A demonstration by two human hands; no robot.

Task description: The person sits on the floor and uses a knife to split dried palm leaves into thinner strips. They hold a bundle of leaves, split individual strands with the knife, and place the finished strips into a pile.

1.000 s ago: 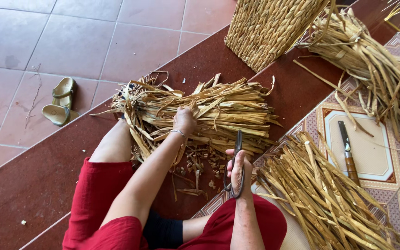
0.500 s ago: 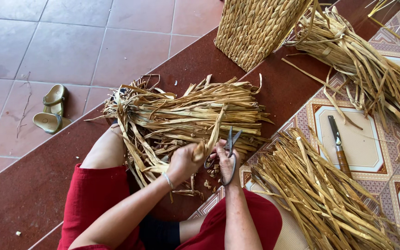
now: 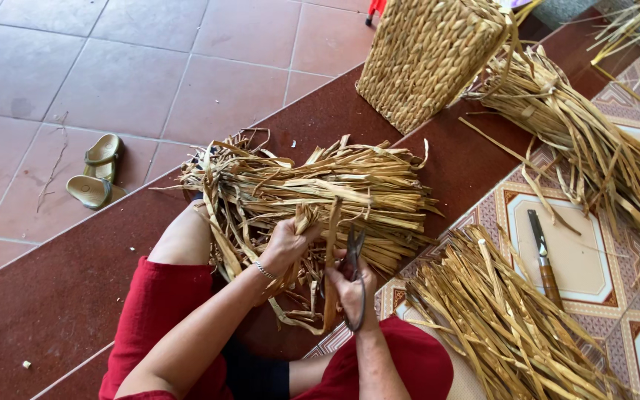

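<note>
A: What has changed around the bundle of dried leaves (image 3: 312,196)?

B: Both hands have come together just below it. The left hand (image 3: 284,243), which lay flat on the bundle a second ago, now pinches one strip (image 3: 331,244). The right hand (image 3: 351,285), fingers through the scissors (image 3: 355,255), has raised them beside that strip, blades slightly parted.

A: Meaning?

B: Probably trimming is under way.

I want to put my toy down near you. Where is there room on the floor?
Bare pink tiles lie between the green sandals and the woven straw basket. The patterned tile beside the wooden-handled knife is partly free. It is crowded around both hands, among the dried straw bundles.
</note>
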